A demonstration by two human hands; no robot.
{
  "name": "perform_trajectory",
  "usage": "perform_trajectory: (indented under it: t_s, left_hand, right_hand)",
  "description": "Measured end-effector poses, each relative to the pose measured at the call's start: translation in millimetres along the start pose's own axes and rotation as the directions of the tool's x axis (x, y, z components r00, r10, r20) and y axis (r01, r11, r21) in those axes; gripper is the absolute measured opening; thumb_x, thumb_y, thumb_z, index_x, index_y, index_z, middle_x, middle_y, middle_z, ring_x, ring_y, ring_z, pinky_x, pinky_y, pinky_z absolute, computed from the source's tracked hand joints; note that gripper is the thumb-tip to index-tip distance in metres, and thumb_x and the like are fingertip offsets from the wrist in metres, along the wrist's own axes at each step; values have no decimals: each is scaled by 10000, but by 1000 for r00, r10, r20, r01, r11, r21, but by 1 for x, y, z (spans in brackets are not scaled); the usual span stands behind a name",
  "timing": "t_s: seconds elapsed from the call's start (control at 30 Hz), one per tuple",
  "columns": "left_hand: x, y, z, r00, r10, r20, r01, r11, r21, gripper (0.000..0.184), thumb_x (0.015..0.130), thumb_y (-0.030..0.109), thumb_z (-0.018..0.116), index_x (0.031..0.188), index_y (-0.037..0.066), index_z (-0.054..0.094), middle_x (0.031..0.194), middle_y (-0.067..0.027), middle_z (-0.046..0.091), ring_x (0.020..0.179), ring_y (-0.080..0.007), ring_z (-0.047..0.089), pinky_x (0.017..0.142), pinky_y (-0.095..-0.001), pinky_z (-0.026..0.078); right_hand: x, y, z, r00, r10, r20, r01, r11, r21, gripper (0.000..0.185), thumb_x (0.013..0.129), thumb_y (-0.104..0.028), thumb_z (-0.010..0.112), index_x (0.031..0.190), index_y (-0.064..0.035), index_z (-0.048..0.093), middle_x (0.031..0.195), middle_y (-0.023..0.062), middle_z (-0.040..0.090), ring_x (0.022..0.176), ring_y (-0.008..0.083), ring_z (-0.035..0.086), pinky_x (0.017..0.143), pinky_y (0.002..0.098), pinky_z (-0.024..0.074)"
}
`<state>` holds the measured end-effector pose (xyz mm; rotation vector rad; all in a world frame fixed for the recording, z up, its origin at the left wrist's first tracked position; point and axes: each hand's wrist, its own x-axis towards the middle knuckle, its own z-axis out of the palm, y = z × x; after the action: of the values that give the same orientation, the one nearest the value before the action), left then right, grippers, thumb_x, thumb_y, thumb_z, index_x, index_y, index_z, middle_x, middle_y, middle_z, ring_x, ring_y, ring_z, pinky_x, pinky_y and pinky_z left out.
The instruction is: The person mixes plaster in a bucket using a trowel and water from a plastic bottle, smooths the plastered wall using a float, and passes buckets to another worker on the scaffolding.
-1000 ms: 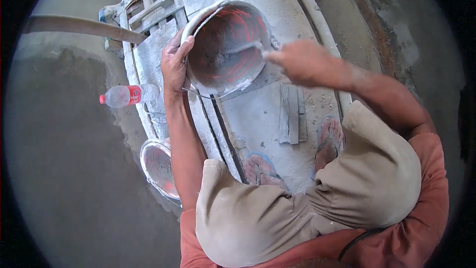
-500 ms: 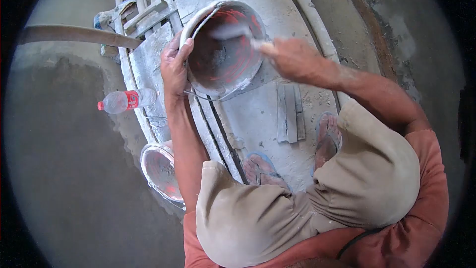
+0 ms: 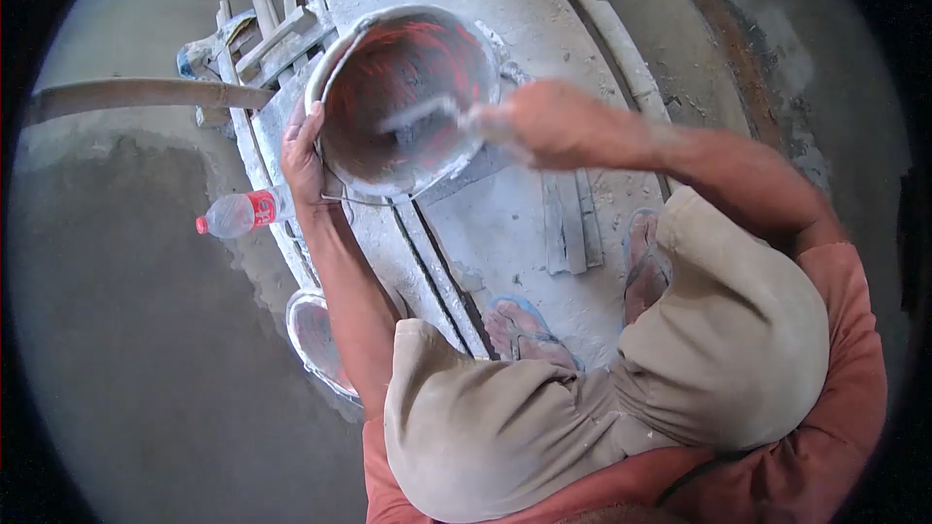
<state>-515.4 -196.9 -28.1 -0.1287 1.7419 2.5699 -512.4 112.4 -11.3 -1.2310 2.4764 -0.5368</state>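
A round bucket (image 3: 388, 60) is tilted with its mouth toward me, its inside coated in grey residue with red streaks showing through. My left hand (image 3: 304, 160) grips its left rim, thumb over the edge. Blurred by motion, my right hand (image 3: 558, 124) is closed around the handle of a trowel (image 3: 417, 114). The trowel's grey blade reaches into the bucket, near the inner wall; whether it touches cannot be made out. A wire handle (image 3: 369, 202) hangs at the bucket's lower edge.
A red-capped plastic bottle (image 3: 231, 216) lies to the left. Behind my left forearm stands a second bucket (image 3: 316, 330). Flat strips (image 3: 568, 223) lie on the dusty platform (image 3: 495, 243) by my sandalled feet. Wood pieces (image 3: 282, 44) and a long pole (image 3: 146, 94) are at upper left.
The bucket and my left hand have shifted left in view. Inside the bucket, the trowel blade has moved down and left, while my right hand stays closed on its handle.
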Motion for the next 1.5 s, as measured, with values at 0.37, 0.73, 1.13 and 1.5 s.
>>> perform_trajectory:
  t_s: [0.37,0.73,1.13,1.5]
  left_hand:
    - [-8,-8,29,998,39,-47,-34,994,99,390,917,119,635,1268,-45,591,1174,-78,646,1079,-150,584,982,-292,418]
    - [-42,-34,53,906,341,252,-424,726,542,549,907,191,605,1354,-103,481,1333,-190,555,1253,-276,509,1107,-382,310]
    - [-70,-39,15,954,93,-286,-177,942,-284,436,1003,207,497,1357,-46,473,1335,-175,562,1209,-286,552,1061,-435,399]
    - [-74,-82,6,944,-18,-329,-172,825,-538,417,988,225,511,1335,-7,507,1321,-153,563,1218,-267,532,1055,-443,399]
  right_hand:
    - [-1,-16,-26,961,258,102,-250,964,-86,407,876,-101,531,1280,-54,525,867,217,669,837,369,673,726,507,523]
    - [-9,6,-45,816,252,521,-482,793,372,526,969,-272,519,1396,-5,369,796,194,618,747,310,653,637,444,533]
    - [-53,10,18,939,-105,326,-341,-370,864,516,991,-359,534,1424,-194,308,782,36,491,455,17,439,345,151,381]
    - [-185,17,-18,667,696,-267,-286,570,771,589,889,-323,661,1361,-88,399,915,109,612,729,198,602,634,376,495]
